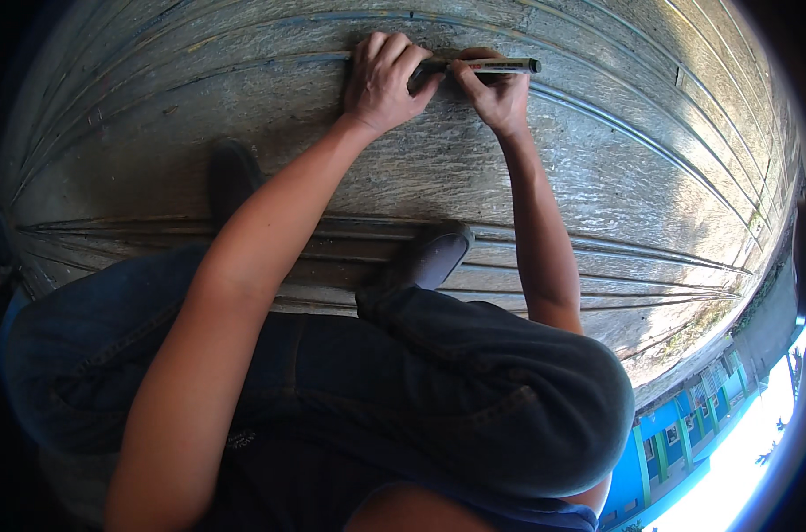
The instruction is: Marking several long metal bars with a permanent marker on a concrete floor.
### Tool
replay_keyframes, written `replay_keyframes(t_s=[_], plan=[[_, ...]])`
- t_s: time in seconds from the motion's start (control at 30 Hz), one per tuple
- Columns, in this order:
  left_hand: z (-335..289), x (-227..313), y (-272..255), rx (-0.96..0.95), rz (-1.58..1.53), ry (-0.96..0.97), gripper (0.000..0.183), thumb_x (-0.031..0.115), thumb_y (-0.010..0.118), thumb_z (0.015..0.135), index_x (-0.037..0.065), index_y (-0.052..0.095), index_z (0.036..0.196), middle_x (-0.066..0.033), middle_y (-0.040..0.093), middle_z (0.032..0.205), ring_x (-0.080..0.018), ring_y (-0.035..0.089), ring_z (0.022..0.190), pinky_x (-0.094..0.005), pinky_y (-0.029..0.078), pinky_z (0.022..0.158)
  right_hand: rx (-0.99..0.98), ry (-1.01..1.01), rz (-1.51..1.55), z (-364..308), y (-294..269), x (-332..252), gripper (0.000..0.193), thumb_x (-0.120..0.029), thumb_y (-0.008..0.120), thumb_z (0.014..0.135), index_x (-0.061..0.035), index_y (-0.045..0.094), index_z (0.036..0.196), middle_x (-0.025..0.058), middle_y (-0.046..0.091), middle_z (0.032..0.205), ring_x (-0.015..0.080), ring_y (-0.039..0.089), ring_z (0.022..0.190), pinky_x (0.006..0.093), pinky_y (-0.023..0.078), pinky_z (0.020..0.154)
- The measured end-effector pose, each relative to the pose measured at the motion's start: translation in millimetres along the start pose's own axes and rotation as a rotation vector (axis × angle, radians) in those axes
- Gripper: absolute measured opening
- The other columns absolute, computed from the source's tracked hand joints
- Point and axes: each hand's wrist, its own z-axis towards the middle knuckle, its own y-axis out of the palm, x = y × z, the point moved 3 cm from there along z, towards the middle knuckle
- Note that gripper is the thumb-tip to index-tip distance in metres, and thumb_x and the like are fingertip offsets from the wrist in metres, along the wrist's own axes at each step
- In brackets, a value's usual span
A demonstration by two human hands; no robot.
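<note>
A marker [509,66] with a pale barrel and dark end is pinched in my right hand [499,97], lying almost level, its other end toward my left hand. My left hand [387,82] is closed just beside it, fingers curled over the line of a thin metal rod [319,58]. A small dark piece shows at the left fingertips; whether it is a cap or part of the rod, I cannot tell. More thin rods [616,124] emerge to the right of my right hand. The marker's tip is hidden between the hands.
Rough concrete floor [119,164] lies under everything. Several long rods [598,248] run crosswise by my shoes [430,253], and others [270,22] lie beyond my hands. My bent, jeans-clad knee [554,399] is at the lower right. A blue building [660,443] stands farther off.
</note>
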Motion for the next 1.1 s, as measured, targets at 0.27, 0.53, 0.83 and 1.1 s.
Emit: replay_keyframes(t_s=[0.27, 0.53, 0.83, 1.1], plan=[[2, 2, 0, 0.014, -0.001, 0.012, 0.032, 0.03, 0.081, 0.077, 0.011, 0.068, 0.099, -0.0043, 0.057, 0.097, -0.0262, 0.052, 0.099, -0.0411, 0.043, 0.088, 0.026, 0.084, 0.2, 2, -5, 1, 0.02, -0.015, 0.075, 0.086, 0.0027, 0.074, 0.094, 0.011, 0.072, 0.073, 0.015, 0.068, 0.067, 0.028, 0.054, 0.065], [-3, -3, 0, -0.013, 0.015, 0.007, 0.034, 0.033, 0.081, 0.08, 0.011, 0.067, 0.101, -0.0042, 0.056, 0.095, -0.0246, 0.051, 0.098, -0.0396, 0.043, 0.088, 0.175, -0.192, -0.288, -40, -53, -13, 0.02, -0.005, 0.066, 0.093, -0.0021, 0.067, 0.113, 0.0141, 0.071, 0.09, 0.0263, 0.069, 0.078, 0.0339, 0.053, 0.071], [-7, -26, -23, 0.025, -0.066, 0.072, 0.014, 0.01, 0.066, 0.091, 0.008, 0.066, 0.105, -0.0074, 0.058, 0.093, -0.0271, 0.052, 0.09, -0.0394, 0.042, 0.083, 0.049, -0.322, -0.555, -48, -58, -1, 0.037, -0.005, 0.068, 0.079, -0.0075, 0.067, 0.116, 0.0135, 0.065, 0.101, 0.034, 0.061, 0.102, 0.0458, 0.047, 0.091], [-2, -61, -67, 0.132, 0.042, 0.064, 0.012, 0.012, 0.065, 0.092, 0.01, 0.067, 0.103, -0.0055, 0.06, 0.09, -0.027, 0.054, 0.087, -0.0395, 0.041, 0.083, 0.01, -0.32, -0.528, -45, -56, -7, 0.049, 0.001, 0.074, 0.068, -0.0076, 0.065, 0.115, 0.0105, 0.063, 0.095, 0.032, 0.06, 0.094, 0.0429, 0.048, 0.084]])
